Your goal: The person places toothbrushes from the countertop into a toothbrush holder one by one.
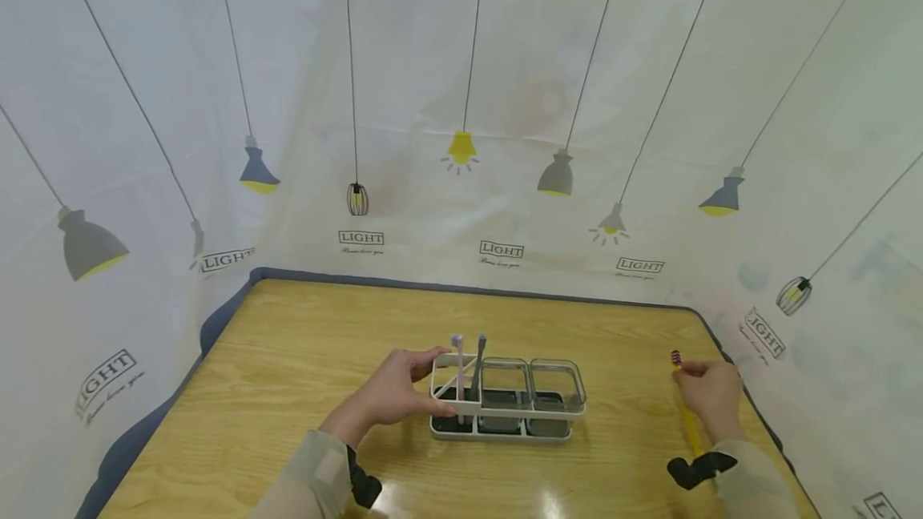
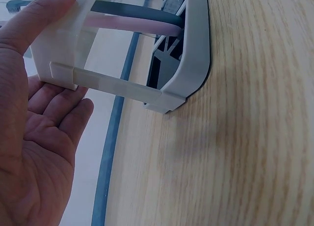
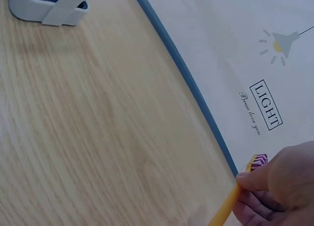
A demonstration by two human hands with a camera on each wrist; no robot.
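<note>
While left hand (image 1: 392,389) grips the white plastic rack (image 1: 505,437), slim pink toothbrush (image 1: 461,379) and dark-grey toothbrush (image 1: 477,371) already in, right hand (image 1: 712,396) pinches a yellow toothbrush (image 1: 692,429), lower right, probably what's left.

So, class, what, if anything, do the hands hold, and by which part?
The right hand pinches the yellow toothbrush just below its bristles; the left hand grips the white holder by its upper rim's left end.
</note>
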